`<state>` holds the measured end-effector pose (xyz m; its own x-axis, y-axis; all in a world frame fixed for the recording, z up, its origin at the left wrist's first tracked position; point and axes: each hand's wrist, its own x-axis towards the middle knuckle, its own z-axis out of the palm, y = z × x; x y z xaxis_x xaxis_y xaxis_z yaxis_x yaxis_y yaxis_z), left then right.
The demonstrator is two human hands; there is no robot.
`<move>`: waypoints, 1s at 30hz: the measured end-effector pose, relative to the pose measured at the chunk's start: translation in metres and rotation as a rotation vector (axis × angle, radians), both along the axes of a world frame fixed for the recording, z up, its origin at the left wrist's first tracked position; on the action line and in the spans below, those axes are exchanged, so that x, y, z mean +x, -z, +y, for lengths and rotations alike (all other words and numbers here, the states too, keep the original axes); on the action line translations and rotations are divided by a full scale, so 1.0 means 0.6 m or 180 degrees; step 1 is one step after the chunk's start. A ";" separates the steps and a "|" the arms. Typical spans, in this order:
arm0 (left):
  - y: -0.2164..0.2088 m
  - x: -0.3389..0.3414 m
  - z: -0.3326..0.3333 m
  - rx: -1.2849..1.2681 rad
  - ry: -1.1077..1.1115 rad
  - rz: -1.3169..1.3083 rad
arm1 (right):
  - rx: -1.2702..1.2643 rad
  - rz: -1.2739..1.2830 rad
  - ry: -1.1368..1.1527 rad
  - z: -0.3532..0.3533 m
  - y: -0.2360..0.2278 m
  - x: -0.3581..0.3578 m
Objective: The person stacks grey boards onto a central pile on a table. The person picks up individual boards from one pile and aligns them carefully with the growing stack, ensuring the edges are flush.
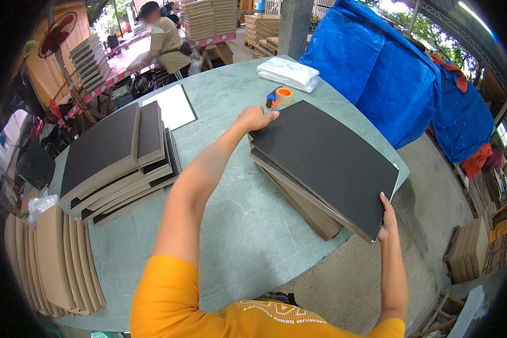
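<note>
Gripping black flat panel [327, 160] near its closest right corner with right hand [386, 219], thumb up top. Touching far-left edge with left hand [254, 118], can't tell how tight. Lying right between both sets of fingers, kinda skewed atop board stack [301, 197]. Can spot orange tape roll [284, 96] just past left fingers.

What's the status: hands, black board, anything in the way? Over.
Left hand, right hand on opposite ends of top black board. Board atop stack. Tape dispenser just beyond left hand.
</note>
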<state>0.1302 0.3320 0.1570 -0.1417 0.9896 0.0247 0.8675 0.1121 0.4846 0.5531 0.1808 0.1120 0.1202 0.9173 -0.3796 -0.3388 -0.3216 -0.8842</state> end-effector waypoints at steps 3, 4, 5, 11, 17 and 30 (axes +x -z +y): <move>-0.022 0.013 -0.039 -0.0010 -0.0053 -0.0146 | 0.0101 0.0160 -0.0132 0.009 0.007 0.042; -0.025 -0.002 -0.054 -0.0125 -0.0022 -0.0240 | 0.0040 0.0242 -0.0136 0.013 0.003 0.047; -0.026 -0.014 -0.072 -0.0240 0.0011 -0.0337 | -0.0022 0.0322 -0.0137 0.013 -0.009 0.055; -0.002 -0.043 -0.226 -0.1517 0.0395 -0.1782 | -0.0300 0.0146 -0.0565 0.015 -0.017 0.103; 0.056 0.026 -0.248 -0.1351 0.0333 -0.3354 | -0.0397 -0.0413 -0.0472 -0.033 -0.024 0.031; 0.107 -0.096 -0.534 0.0031 0.0276 -0.3262 | 0.1034 -0.1343 -0.0336 -0.273 0.077 -0.044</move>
